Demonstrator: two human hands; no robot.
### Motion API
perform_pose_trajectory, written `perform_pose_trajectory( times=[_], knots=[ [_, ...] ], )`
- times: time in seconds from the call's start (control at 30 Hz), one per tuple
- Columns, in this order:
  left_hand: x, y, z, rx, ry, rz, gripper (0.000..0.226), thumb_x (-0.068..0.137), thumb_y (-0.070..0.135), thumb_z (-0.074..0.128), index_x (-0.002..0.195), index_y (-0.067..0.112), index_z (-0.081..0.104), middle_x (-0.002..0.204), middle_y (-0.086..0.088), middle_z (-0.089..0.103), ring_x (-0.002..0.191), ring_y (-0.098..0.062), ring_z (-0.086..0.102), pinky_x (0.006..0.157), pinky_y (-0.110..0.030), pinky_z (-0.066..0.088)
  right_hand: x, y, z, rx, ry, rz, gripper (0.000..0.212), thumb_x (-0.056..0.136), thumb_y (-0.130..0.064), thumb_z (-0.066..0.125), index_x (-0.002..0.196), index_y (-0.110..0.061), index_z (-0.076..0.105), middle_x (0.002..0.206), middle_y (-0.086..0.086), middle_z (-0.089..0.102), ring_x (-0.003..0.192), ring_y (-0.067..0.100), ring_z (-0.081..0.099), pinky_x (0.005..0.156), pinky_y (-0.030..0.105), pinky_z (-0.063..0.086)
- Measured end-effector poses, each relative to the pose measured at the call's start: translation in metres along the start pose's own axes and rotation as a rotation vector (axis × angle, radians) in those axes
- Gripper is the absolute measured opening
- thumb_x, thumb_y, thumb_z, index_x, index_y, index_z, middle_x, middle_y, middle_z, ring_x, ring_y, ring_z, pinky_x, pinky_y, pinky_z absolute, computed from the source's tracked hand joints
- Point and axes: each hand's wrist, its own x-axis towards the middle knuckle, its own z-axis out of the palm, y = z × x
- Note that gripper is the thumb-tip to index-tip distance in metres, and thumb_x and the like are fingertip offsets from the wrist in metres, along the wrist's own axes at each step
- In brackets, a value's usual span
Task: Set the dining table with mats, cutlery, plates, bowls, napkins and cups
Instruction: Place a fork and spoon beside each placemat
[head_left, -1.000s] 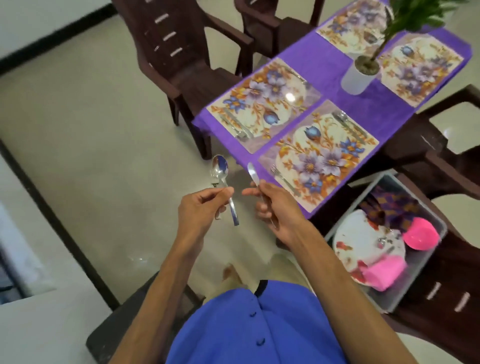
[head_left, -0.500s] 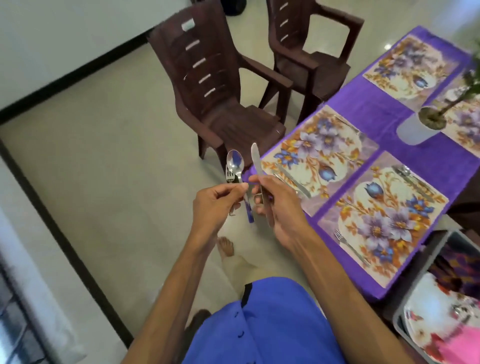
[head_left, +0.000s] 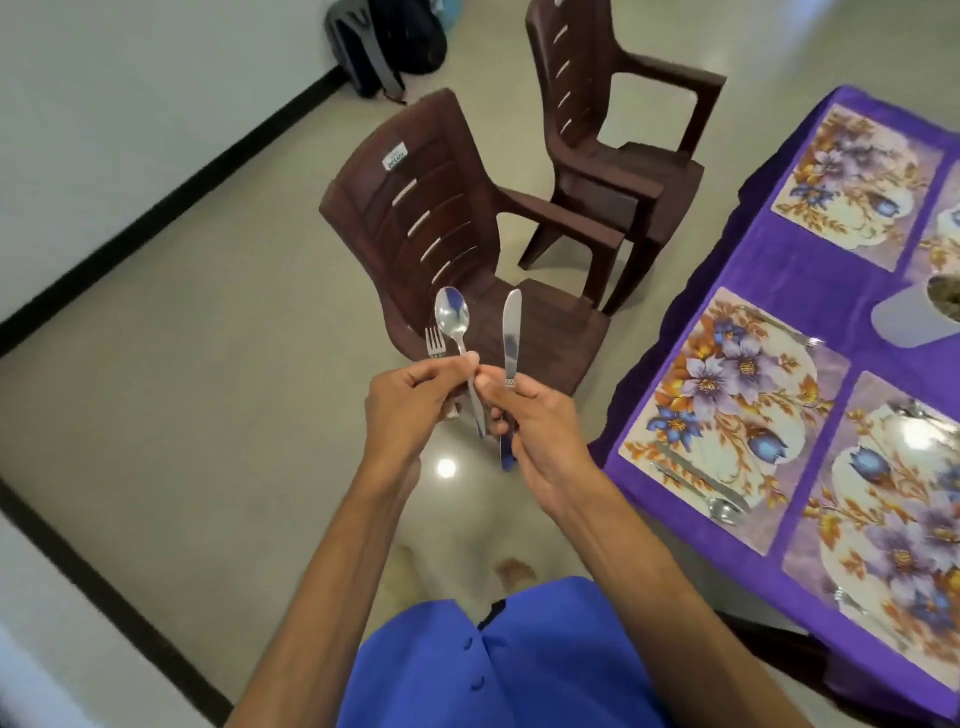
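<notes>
Between the two hands, held up over the floor, stand three pieces of cutlery. The left hand (head_left: 410, 400) has its fingers (head_left: 441, 370) curled closed around a spoon (head_left: 453, 318) and a fork (head_left: 435, 343); the spoon's bowl rises above the fingertips, and the fork's tines show just left of it, lower down. The right hand (head_left: 540, 431) pinches a knife (head_left: 510, 338) between thumb and fingers, blade upright, its handle end poking out below the palm. Thumb tips of both hands nearly touch, with the spoon's stem passing between them.

Beyond the fingers stands a brown chair (head_left: 447, 228), with a second chair (head_left: 613, 119) farther off. To the right of the right hand lies the desk under a purple cloth (head_left: 810, 260), carrying floral mats (head_left: 727, 410). On the nearest mat, along its near edge, rest a knife and spoon already laid (head_left: 711, 493). A white pot (head_left: 914, 317) sits farther along the cloth.
</notes>
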Motion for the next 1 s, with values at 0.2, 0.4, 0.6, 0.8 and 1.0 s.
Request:
perform_pose_trajectory(
  times=[0.2,0.4,0.6,0.8,1.0],
  knots=[
    [0.120,0.051,-0.086,0.049,-0.178,0.012,0.017,0.083,0.029,0.087,0.098,0.020,0.086,0.090,-0.005,0.081,0.078,-0.010,0.072,0.078,-0.028,0.057,0.073,0.002,0.128,0.103,0.160,-0.026,0.026,0.084,-0.004,0.082,0.109,0.000,0.076,0.088,0.013,0.071,0.064,0.009,0.049,0.054,0.020,0.038],
    [0.230,0.123,-0.180,0.143,-0.402,0.038,0.023,0.094,0.026,0.077,0.114,0.016,0.081,0.107,0.000,0.081,0.106,-0.015,0.076,0.099,-0.037,0.058,0.123,-0.015,0.231,0.273,0.353,-0.076,0.028,0.086,0.002,0.078,0.113,-0.002,0.074,0.091,0.011,0.072,0.061,0.005,0.049,0.054,0.018,0.037],
    [0.344,0.194,-0.224,0.221,-0.710,0.047,0.027,0.106,0.007,0.058,0.128,0.014,0.072,0.121,-0.002,0.077,0.111,-0.019,0.075,0.096,-0.031,0.060,0.200,-0.040,0.299,0.304,0.460,-0.151,0.023,0.089,0.002,0.075,0.111,-0.002,0.075,0.086,0.004,0.072,0.061,0.004,0.058,0.052,0.017,0.036],
    [0.461,0.238,-0.224,0.229,-0.758,0.019,0.014,0.104,0.004,0.061,0.116,0.004,0.053,0.107,-0.016,0.079,0.100,-0.029,0.078,0.088,-0.036,0.063,0.313,-0.054,0.354,0.431,0.544,-0.175,0.026,0.085,-0.001,0.079,0.111,0.001,0.076,0.091,0.008,0.071,0.066,0.007,0.050,0.052,0.018,0.036],
    [0.566,0.292,-0.225,0.361,-0.803,-0.036,0.025,0.102,0.012,0.066,0.125,0.003,0.061,0.108,-0.013,0.080,0.101,-0.025,0.078,0.088,-0.034,0.063,0.401,-0.100,0.404,0.557,0.659,-0.223,0.027,0.083,-0.004,0.082,0.109,0.002,0.077,0.087,0.007,0.063,0.063,0.006,0.044,0.052,0.019,0.037]
  ],
)
